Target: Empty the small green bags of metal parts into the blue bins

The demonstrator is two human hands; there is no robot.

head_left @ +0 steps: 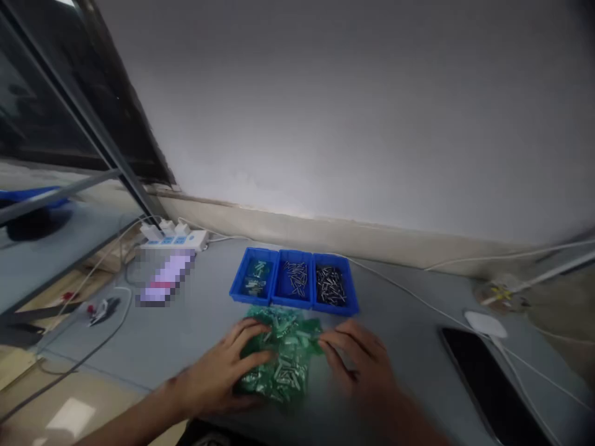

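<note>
Clear green plastic packets (290, 371) with small metal parts inside lie in a pile near the table's front. My left hand (237, 365) rests on the pile's left side, fingers spread. At the pile's right edge, my right hand (360, 359) pinches a piece of green plastic between thumb and fingers. Just behind stand three joined blue bins. The left bin (237, 291) has a few green packets, the middle bin (294, 301) holds silver screws or pins, and the right bin (351, 291) is filled with darker metal pieces.
A white power strip (198, 239) with plugs and a pixelated purple object (167, 275) are at the left. On the right lie a black phone (488, 384), a white charger (486, 324) and cables. A pale wall (348, 124) rises behind the grey table (204, 316).
</note>
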